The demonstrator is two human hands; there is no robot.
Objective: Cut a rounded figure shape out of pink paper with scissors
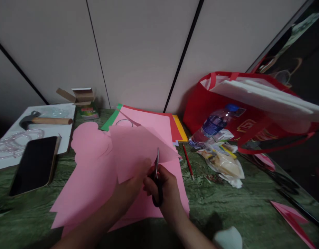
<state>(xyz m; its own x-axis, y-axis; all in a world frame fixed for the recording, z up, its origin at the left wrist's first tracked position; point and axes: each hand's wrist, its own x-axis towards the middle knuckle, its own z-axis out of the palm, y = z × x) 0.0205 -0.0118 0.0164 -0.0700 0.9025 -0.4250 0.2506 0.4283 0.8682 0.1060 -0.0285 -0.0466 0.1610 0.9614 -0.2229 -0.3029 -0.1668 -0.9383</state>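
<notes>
My left hand (133, 183) grips a sheet of pink paper (130, 148) by its lower edge, raised above other pink sheets. In my right hand (164, 186) is a pair of scissors (157, 173) with dark handles, its blades pointing up at the right part of the sheet. A strip on the paper's right side slants away from the blades. Underneath lie a pink paper cutout (88, 152) with a rounded top and a stack of large pink sheets (156, 121). How far apart the blades are is hard to see.
To the left are a hammer (50, 120), a phone (35, 164), clear tubing or beads (16, 143) and a small opened box (88, 109). On the right stand a red bag (198, 107) and a tilted bottle (213, 126), near a red pencil (188, 162) and plastic packets (226, 162).
</notes>
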